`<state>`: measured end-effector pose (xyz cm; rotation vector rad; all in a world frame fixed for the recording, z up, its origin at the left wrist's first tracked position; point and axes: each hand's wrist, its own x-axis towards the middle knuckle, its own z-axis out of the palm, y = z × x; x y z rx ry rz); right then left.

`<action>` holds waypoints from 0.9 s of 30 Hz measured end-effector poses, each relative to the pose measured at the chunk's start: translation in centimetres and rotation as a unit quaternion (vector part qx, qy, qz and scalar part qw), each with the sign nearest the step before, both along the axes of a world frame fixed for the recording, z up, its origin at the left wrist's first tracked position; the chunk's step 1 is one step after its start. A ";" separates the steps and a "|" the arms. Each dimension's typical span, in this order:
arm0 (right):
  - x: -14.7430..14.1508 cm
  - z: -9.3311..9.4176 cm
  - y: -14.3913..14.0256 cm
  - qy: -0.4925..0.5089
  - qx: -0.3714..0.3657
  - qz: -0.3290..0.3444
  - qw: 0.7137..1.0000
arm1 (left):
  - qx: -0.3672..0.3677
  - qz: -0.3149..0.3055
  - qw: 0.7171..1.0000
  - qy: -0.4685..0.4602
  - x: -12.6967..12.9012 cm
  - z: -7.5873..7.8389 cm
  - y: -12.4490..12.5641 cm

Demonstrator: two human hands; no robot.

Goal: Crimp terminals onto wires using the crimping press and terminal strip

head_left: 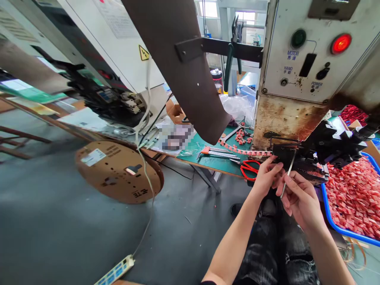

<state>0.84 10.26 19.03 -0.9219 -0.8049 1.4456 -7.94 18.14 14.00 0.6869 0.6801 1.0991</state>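
right hand (299, 200) pinches a thin metal rod (288, 175) at the black machine head (299, 158); left hand (267, 176) curls, fingers touching beside it.

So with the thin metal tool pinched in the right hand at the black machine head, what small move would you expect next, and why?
Probably easing the thin metal tool further up into the black machine head. The right hand pinches it tilted, tip at the mechanism, while the left hand steadies beside it where the red terminal strip feeds in.

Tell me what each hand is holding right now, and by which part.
The right hand pinches a thin metal rod near its lower end. The left hand rests fingertips at the machine's black head; whether it grips anything cannot be told.
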 end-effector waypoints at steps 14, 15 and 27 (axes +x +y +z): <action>0.7 0.2 -0.9 -0.037 0.001 0.013 0.999 | -0.055 -0.030 0.991 -0.115 0.7 1.5 0.4; 0.8 0.1 -1.0 -0.040 0.002 0.012 0.999 | -0.060 -0.026 0.990 -0.124 0.7 1.6 0.2; 0.8 0.9 -0.7 -0.058 -0.012 0.052 0.997 | -0.077 -0.082 0.975 -0.192 -0.3 1.3 -0.2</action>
